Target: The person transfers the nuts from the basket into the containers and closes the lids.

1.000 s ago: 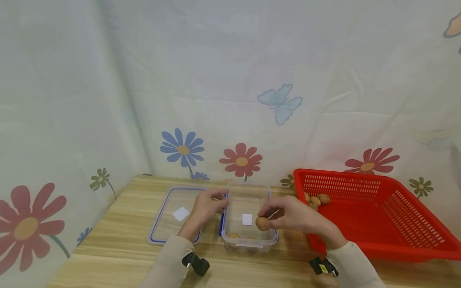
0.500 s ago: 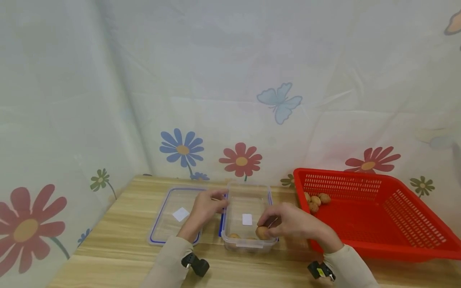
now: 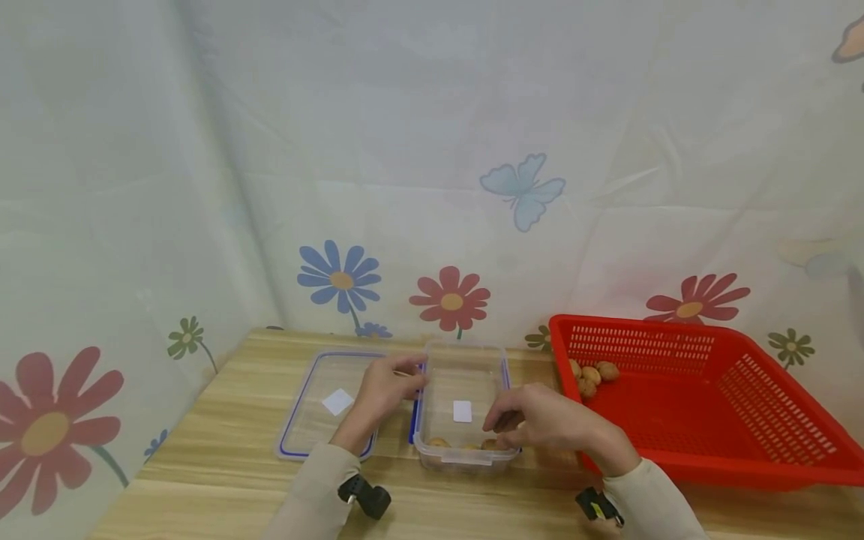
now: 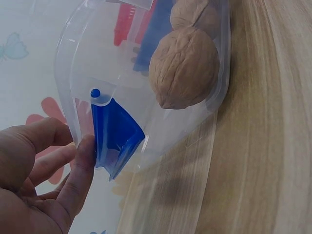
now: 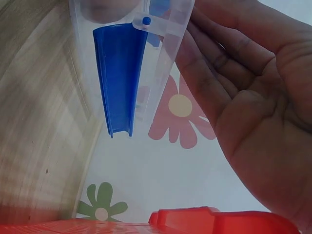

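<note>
A clear plastic container [image 3: 464,375] with blue latches stands on the table, its near end holding walnuts [image 3: 439,442]. Through its side in the left wrist view, one walnut [image 4: 184,68] shows large, with another behind it. My left hand [image 3: 386,386] grips the container's left rim; thumb and finger meet by the blue latch [image 4: 114,136]. My right hand [image 3: 550,421] hangs over the right rim, fingers slightly bent, holding nothing. Just beneath its fingertips lies a walnut [image 3: 490,445]. In the right wrist view, the right blue latch [image 5: 119,78] hangs down beside my hand.
The clear lid [image 3: 313,420] with a blue seal lies flat left of the container. A red basket [image 3: 675,427] stands to the right, several walnuts [image 3: 587,379] in its left corner. A flowered curtain [image 3: 405,150] hangs behind the wooden table [image 3: 202,465].
My right hand has lowered a walnut into the container's near right corner and let it go. My left hand has stayed at the left rim.
</note>
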Motion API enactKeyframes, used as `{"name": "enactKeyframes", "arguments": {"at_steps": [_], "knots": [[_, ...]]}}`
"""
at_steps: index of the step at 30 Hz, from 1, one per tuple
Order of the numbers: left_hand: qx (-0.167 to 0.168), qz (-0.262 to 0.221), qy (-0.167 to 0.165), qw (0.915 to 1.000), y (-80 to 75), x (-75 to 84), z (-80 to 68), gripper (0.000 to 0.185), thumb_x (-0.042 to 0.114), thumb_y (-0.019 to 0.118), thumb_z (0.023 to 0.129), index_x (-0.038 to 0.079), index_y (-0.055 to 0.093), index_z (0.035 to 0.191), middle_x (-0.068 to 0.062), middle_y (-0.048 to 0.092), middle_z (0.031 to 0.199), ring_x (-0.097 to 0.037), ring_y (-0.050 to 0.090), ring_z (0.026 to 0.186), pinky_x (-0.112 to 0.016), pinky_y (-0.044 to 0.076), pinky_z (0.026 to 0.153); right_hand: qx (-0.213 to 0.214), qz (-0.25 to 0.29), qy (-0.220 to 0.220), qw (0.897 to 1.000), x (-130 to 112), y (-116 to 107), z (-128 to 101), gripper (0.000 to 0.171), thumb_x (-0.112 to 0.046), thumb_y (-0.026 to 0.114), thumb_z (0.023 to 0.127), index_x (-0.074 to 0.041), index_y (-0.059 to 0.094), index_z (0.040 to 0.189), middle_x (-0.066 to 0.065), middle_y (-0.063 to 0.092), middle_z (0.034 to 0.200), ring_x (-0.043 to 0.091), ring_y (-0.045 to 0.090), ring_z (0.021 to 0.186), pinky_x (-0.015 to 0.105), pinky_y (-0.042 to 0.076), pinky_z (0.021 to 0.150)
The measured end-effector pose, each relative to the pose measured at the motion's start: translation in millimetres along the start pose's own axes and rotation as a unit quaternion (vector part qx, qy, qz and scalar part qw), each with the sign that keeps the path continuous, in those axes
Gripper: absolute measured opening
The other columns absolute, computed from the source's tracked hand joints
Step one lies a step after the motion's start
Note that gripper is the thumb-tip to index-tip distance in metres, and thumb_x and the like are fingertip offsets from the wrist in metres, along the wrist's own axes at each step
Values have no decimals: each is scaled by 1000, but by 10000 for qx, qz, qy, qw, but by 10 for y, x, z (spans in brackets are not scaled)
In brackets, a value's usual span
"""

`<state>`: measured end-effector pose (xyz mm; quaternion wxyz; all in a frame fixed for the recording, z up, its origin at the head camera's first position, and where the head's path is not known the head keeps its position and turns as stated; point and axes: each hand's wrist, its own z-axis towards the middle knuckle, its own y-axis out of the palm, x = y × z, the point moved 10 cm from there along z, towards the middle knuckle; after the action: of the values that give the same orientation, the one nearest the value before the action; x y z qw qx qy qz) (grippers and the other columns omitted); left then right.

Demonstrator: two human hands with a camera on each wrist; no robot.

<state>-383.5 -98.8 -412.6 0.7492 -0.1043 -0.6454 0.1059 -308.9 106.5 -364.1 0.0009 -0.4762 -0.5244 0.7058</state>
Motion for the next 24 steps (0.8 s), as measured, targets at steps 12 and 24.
{"name": "enactKeyframes", "arguments": {"at_steps": [12,24], "knots": [[-49,17,-19,10000,0,-11,-2,37,0,77,93,-4,73,130,-12,72,98,-23,75,77,-34,66,70,280,165,118,9994,27,-68,-5,18,-9,84,92,-14,81,109,1,77,102,10,71,87,23,62,83],[23,-100,10,9999,-1,-23,27,36,-2,77,92,-4,75,127,-11,73,96,-24,75,77,-35,66,70,1336,151,-107,9909,-222,-620,-169,26,-17,83,94,-14,78,120,-2,75,113,16,73,99,28,63,88]]}}
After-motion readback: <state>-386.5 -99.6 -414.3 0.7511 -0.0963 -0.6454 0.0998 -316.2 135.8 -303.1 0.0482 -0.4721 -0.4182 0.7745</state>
